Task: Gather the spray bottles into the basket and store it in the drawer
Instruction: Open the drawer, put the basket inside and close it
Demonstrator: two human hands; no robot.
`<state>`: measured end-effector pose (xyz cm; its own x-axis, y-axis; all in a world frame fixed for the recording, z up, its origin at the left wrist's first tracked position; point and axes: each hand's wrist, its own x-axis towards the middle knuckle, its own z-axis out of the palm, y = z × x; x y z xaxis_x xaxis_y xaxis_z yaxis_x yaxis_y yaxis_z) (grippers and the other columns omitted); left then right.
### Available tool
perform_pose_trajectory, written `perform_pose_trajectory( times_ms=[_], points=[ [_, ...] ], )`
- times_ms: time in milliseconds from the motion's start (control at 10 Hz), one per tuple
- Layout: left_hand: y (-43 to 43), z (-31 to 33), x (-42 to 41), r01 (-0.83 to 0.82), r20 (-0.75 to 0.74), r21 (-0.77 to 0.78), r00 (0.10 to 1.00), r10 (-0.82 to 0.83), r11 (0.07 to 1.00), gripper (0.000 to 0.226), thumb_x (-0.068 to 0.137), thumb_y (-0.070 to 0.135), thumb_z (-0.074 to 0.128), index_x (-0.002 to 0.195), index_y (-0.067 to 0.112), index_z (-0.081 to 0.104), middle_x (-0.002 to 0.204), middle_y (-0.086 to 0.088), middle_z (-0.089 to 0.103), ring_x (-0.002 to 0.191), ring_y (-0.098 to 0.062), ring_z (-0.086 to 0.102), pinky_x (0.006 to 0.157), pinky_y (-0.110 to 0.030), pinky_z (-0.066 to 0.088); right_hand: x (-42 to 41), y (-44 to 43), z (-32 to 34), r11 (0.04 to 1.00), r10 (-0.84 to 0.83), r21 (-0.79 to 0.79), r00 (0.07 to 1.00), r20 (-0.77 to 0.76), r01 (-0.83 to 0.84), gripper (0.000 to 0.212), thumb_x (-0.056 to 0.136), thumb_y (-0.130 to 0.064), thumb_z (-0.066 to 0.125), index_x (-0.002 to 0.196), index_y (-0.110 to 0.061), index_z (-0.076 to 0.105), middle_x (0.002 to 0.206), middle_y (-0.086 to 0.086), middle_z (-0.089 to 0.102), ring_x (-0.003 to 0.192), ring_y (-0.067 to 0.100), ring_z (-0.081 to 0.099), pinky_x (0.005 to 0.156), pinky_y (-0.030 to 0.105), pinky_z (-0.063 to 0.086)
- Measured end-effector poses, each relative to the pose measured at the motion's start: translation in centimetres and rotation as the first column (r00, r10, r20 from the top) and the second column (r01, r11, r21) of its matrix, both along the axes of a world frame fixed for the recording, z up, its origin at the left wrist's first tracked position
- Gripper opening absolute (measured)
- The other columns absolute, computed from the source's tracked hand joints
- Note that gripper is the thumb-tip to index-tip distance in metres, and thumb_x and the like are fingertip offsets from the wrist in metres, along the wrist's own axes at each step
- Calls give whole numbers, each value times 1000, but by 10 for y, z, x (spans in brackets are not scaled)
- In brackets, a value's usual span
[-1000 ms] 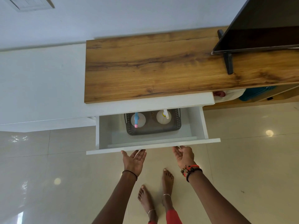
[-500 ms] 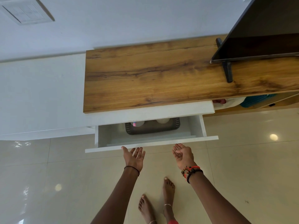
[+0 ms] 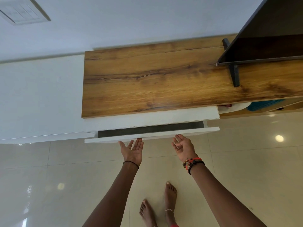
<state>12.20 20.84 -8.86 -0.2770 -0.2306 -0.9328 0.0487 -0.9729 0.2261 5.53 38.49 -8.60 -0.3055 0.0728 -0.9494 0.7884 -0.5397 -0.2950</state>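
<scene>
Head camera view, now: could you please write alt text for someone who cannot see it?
Two open hands, left hand and right hand, press fingertips against a nearly shut white drawer under a wooden top; only a dark slit shows.

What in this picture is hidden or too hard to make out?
- Drawer contents: head view, only a dark slit shows under the wooden top.
- Screen: cut off by the right edge.
- Items on the shelf: mostly hidden under the top.
- Wall plate: markings blurred.
</scene>
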Motion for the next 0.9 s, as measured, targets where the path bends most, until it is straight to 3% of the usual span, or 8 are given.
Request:
perform_pose_trajectory(
  times_ms=[200,300,400,600,700,800,900],
  points=[
    [-9,-1,-19,17,-27,-25,999,-17,1000,76,94,58,35,143,0,32,143,-26,43,132,-36,47,113,-42,37,-22,-5,0,999,46,-19,999,-22,-47,53,89,20,32,134,-2,48,137,10,54,126,23,52,105,36,44],
    [-10,0,-24,42,-31,-46,999,-44,998,78,94,59,33,143,-2,31,144,-25,44,133,-34,46,114,-41,36,-29,-7,-1,999,52,-8,998,-30,-52,50,87,20,33,131,2,50,117,10,62,106,20,60,99,33,46],
    [-9,4,-28,131,-32,-83,991,-134,988,79,95,60,27,142,-3,34,147,-19,42,137,-28,43,116,-38,33,-39,-9,0,998,55,-6,998,-37,-56,46,84,18,30,118,0,55,85,6,59,78,15,58,90,30,47],
    [-7,14,-39,236,-17,-129,971,-240,963,76,96,59,22,145,1,32,153,-14,36,141,-22,37,119,-40,27,-45,-6,6,991,101,-84,992,-81,-108,39,83,18,30,109,0,53,92,6,57,102,21,56,92,32,44],
    [-7,15,-38,269,-19,-153,961,-275,951,76,96,59,20,147,3,29,156,-12,31,143,-20,33,120,-41,23,-45,-3,8,987,121,-93,987,-105,-130,34,85,17,32,103,0,55,93,7,56,105,22,55,97,34,45],
    [-7,23,-38,399,29,-181,916,-401,899,77,96,61,16,150,7,24,158,-7,26,146,-18,26,121,-42,19,-47,0,14,978,200,-36,974,-106,-205,30,88,11,39,109,0,57,98,9,56,99,21,55,101,35,43],
    [-5,27,-34,476,85,-227,879,-470,850,76,96,61,14,150,9,22,159,-5,25,147,-17,23,122,-41,18,-41,2,17,954,299,56,945,-135,-294,36,91,4,43,126,2,52,91,7,57,98,21,54,100,36,43]
  ],
)
